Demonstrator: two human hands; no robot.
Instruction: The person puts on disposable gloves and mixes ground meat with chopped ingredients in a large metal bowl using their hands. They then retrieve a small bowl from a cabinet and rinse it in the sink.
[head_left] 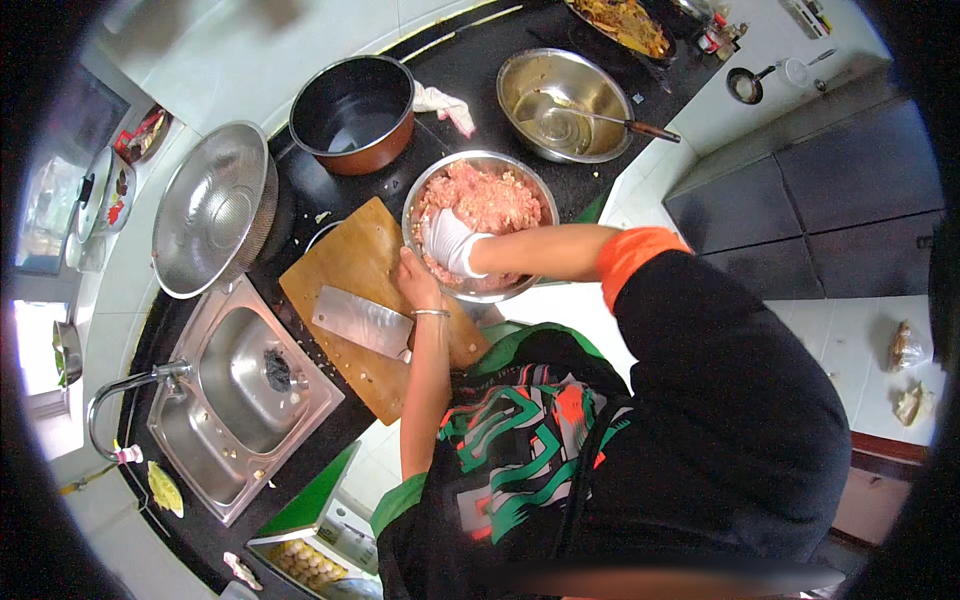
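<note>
A steel bowl [548, 190] of pink minced meat [490, 198] stands on the dark counter. My right hand [452, 245], in a white glove, is pushed into the meat at the bowl's left side, so its fingers are hidden. My bare left hand [418, 280], with a bracelet at the wrist, holds the bowl's near-left rim. Beneath that forearm lies a wooden cutting board [350, 250] with small scraps on it. A cleaver [360, 322] rests flat on the board, its handle end partly covered by my left arm.
A brown pot [365, 158] and a large steel colander [210, 210] stand behind the board. Farther right, a steel basin [520, 75] contains a ladle [640, 128]. The double sink [245, 370] with its faucet [120, 385] is at left. A dish of food [625, 25] sits at the far edge.
</note>
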